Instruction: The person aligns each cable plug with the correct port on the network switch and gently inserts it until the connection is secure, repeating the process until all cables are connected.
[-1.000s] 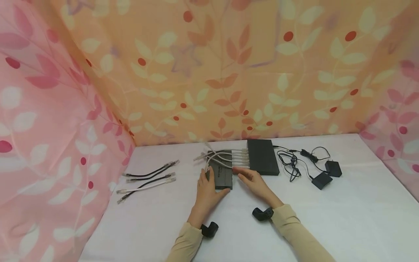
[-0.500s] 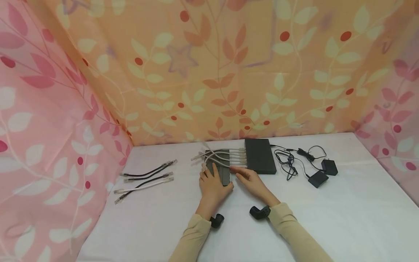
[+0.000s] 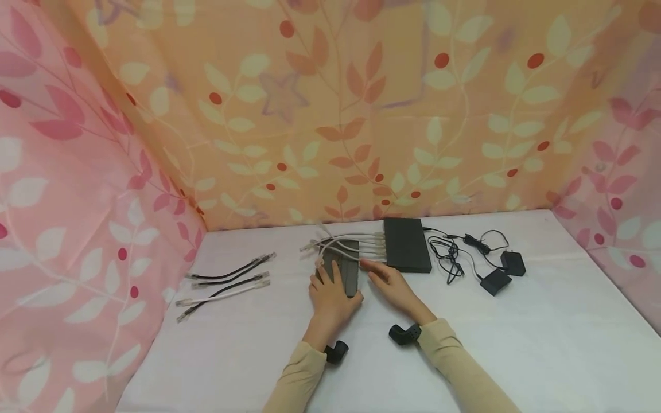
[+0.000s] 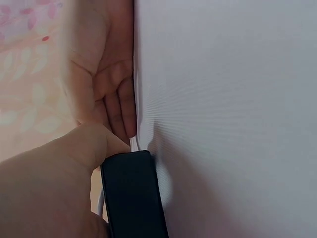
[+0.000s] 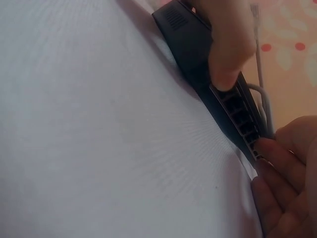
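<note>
Left grip [image 3: 331,299] holds the grey box [image 3: 351,276]; right grip [image 3: 395,287] touches it.

Since a second ago, the left hand [image 3: 329,301], lower centre of the frame, has shifted rightward over the grey box [image 3: 351,275], fingers spreading wider.

White table [image 3: 232,355] viewed from above at six o'clock, facing twelve; ported box [image 5: 198,69] shared, close up, by both wrist views.
</note>
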### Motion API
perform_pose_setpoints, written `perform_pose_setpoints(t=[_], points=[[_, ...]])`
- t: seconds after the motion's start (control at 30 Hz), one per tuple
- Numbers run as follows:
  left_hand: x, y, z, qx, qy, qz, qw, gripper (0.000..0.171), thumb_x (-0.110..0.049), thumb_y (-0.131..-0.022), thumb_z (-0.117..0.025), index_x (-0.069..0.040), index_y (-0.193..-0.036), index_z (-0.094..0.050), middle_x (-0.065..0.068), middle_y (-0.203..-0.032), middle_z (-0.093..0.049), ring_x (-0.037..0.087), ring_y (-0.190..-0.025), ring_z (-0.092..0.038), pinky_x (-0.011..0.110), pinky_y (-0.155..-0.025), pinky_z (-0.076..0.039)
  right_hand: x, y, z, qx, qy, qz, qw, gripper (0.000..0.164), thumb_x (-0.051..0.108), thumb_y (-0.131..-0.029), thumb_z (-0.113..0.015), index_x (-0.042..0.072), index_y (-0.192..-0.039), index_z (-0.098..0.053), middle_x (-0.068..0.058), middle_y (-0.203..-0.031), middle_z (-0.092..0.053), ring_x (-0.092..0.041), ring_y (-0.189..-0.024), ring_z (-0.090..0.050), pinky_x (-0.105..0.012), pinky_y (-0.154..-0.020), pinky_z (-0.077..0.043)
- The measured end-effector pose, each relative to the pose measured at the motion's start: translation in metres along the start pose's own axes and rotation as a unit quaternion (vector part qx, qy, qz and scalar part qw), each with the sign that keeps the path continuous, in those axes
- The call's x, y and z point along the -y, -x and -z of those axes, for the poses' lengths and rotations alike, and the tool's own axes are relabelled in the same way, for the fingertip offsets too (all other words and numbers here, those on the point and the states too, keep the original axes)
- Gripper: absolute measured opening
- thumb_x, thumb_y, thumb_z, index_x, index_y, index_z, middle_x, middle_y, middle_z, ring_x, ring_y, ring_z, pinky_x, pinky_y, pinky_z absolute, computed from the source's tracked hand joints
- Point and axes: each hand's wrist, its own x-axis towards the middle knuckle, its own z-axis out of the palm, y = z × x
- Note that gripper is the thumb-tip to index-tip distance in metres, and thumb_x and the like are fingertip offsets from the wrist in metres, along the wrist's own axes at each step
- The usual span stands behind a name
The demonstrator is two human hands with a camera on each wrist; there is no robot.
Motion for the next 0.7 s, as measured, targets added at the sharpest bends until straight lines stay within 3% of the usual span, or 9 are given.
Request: perform_pose_setpoints(t=[0.2, 0.7], points=[[0.011, 0.008, -0.002, -0.002, 0.011, -0.034, 0.9994, 0.092, -0.059, -0.08, -0.053, -0.007, -0.148, -0.019, 0.032, -0.148, -0.011, 0.053, -0.127, -0.024, 0.058, -0.097, -0.027, -0.001, -0.001, -0.001, -0.005, 0.015, 0.004, 1.0, 0.037, 0.005, -0.096, -0.048, -0.005, -0.131, -0.047, -0.021, -0.132, -0.051, -0.031, -0.124, -0.046, -0.041, -0.1, -0.037], [0.046, 0.027, 0.002, 0.01, 0.024, -0.125, 0.9918, 0.09, -0.057, -0.081, -0.054, -0.011, -0.149, -0.017, 0.031, -0.149, -0.007, 0.052, -0.125, -0.025, 0.06, -0.098, -0.026, 0.001, -0.001, 0.002, -0.015, 0.019, -0.021, 0.999, 0.039, 0.01, -0.098, -0.044, -0.002, -0.135, -0.044, -0.019, -0.123, -0.058, -0.03, -0.12, -0.05, -0.037, -0.099, -0.04]])
